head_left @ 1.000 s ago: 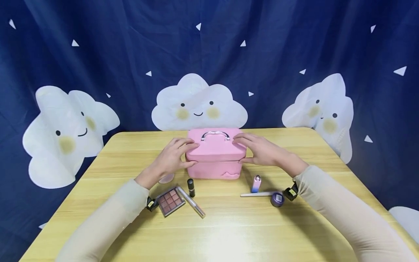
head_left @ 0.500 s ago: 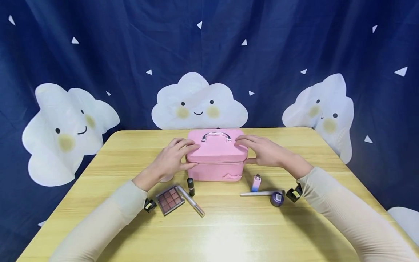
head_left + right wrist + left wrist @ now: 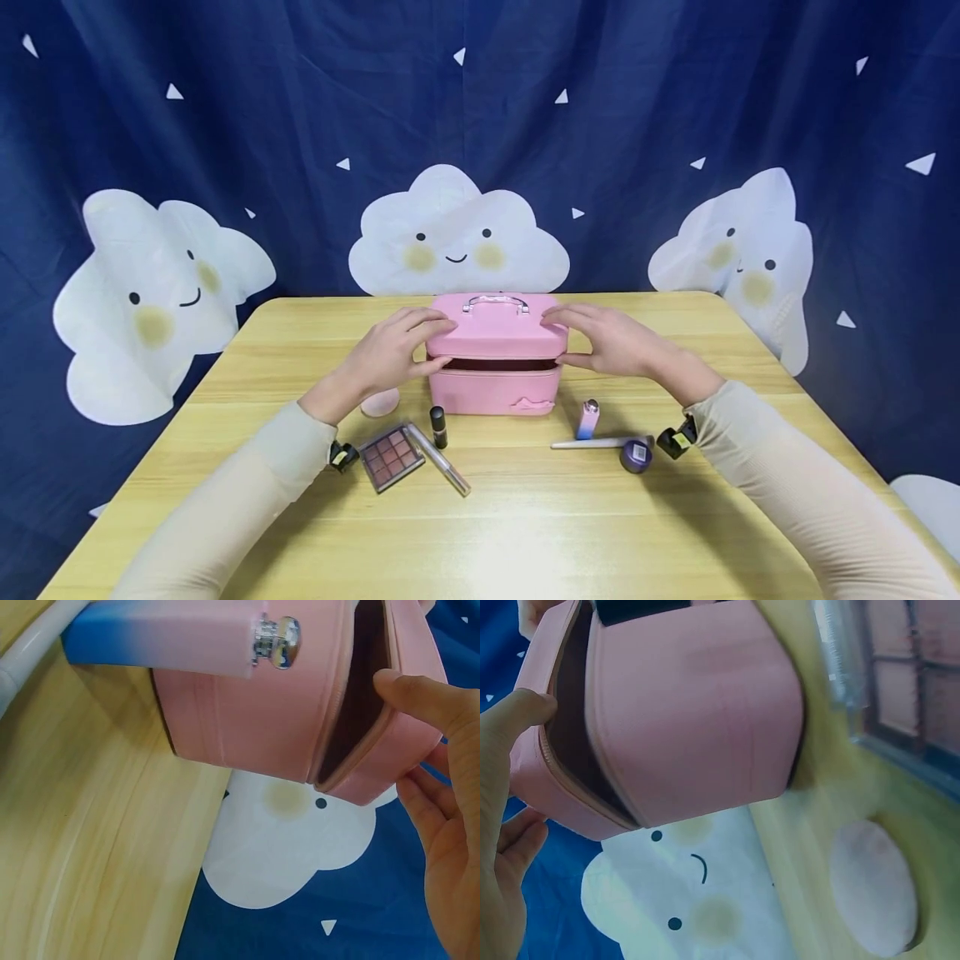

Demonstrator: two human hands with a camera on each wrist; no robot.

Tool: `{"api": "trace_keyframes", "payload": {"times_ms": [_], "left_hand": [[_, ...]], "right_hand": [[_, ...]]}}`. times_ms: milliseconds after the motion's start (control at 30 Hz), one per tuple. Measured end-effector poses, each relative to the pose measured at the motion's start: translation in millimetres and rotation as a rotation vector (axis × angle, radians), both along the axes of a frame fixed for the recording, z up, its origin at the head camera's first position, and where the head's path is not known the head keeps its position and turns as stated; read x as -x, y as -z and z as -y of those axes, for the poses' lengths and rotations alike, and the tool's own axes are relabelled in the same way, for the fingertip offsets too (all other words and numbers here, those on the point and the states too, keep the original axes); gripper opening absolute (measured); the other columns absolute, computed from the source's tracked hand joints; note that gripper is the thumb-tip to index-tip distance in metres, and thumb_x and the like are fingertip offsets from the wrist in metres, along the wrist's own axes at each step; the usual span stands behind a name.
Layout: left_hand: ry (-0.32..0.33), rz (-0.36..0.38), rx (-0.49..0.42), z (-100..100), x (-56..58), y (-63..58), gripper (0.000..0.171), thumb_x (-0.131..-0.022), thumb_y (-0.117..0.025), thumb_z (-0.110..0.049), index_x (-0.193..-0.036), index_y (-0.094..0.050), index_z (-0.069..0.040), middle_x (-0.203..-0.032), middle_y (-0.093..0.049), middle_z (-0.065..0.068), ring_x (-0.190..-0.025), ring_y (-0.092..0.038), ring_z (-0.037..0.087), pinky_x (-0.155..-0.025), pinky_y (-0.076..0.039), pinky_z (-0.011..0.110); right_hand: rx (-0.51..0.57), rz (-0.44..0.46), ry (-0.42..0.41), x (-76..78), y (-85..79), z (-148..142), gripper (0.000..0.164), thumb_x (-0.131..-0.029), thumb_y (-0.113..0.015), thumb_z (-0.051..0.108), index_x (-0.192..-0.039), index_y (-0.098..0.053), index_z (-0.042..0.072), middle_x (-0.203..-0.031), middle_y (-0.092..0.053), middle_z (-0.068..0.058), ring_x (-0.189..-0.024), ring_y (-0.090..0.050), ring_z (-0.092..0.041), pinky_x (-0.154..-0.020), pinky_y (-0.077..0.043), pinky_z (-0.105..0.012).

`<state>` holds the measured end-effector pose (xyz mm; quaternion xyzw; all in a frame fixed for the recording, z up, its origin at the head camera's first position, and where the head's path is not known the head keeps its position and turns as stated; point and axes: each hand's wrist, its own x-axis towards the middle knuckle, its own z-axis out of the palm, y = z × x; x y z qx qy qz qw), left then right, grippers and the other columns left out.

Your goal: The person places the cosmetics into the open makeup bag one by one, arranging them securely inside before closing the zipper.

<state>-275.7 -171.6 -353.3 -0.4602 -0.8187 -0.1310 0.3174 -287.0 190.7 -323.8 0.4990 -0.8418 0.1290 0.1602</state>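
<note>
A pink cosmetic case (image 3: pixel 491 392) with a silver handle (image 3: pixel 495 302) stands at the back middle of the table. Its lid (image 3: pixel 498 335) is raised at the front, and a dark gap shows between lid and body. My left hand (image 3: pixel 390 352) grips the lid's left front corner, thumb under the rim and fingers on top. At the right corner my right hand (image 3: pixel 611 340) holds the lid the same way. Both wrist views show the thumbs hooked at the zipper edge, with the lid (image 3: pixel 544 750) tilted away from the body (image 3: pixel 259 720). The inside is dark.
Left of the case lie a round pale puff (image 3: pixel 381 403), an eyeshadow palette (image 3: pixel 391 458), a slim tube (image 3: pixel 438 460) and a black lipstick (image 3: pixel 438 427). On the right are a pink-blue bottle (image 3: pixel 588 419), a brush (image 3: pixel 596 443) and a purple jar (image 3: pixel 636 457). Behind hangs a blue curtain (image 3: pixel 300 167).
The lid has gone from closed to partly raised, its front edge lifting up and back in both hands. The small cosmetics have stayed in place.
</note>
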Motion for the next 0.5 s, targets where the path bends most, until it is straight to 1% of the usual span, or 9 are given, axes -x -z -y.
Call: {"api": "trace_keyframes", "payload": {"times_ms": [67, 367, 500], "left_hand": [[-0.002, -0.008, -0.015, 0.1, 1.5, -3.7, 0.047, -0.081, -0.078, -0.029, -0.122, -0.065, -0.009, -0.121, -0.063, 0.011, -0.112, -0.059, 0.03, -0.092, -0.051, 0.046], [0.026, -0.08, -0.064, -1.7, 8.7, -20.3, 0.045, -0.08, -0.079, -0.024, -0.118, -0.066, -0.004, -0.114, -0.066, 0.012, -0.104, -0.063, 0.03, -0.091, -0.052, 0.043], [0.019, -0.075, -0.076, -3.3, 13.1, -26.7, 0.044, -0.08, -0.079, -0.023, -0.118, -0.066, -0.005, -0.114, -0.067, 0.013, -0.105, -0.063, 0.03, -0.093, -0.051, 0.043]], "right_hand": [[0.026, -0.002, 0.004, 0.5, -1.5, -0.5, 0.053, -0.081, -0.08, 0.021, -0.128, -0.058, 0.007, -0.13, -0.06, -0.009, -0.121, -0.056, -0.028, -0.102, -0.044, -0.046], [0.168, -0.007, 0.004, 6.7, -3.3, -3.6, 0.053, -0.081, -0.08, 0.017, -0.127, -0.058, 0.005, -0.124, -0.062, -0.009, -0.114, -0.058, -0.026, -0.099, -0.046, -0.045], [0.248, 0.017, 0.038, 11.2, -2.0, -6.2, 0.056, -0.079, -0.082, 0.015, -0.129, -0.058, 0.004, -0.122, -0.062, -0.01, -0.109, -0.06, -0.028, -0.096, -0.047, -0.044]]}}
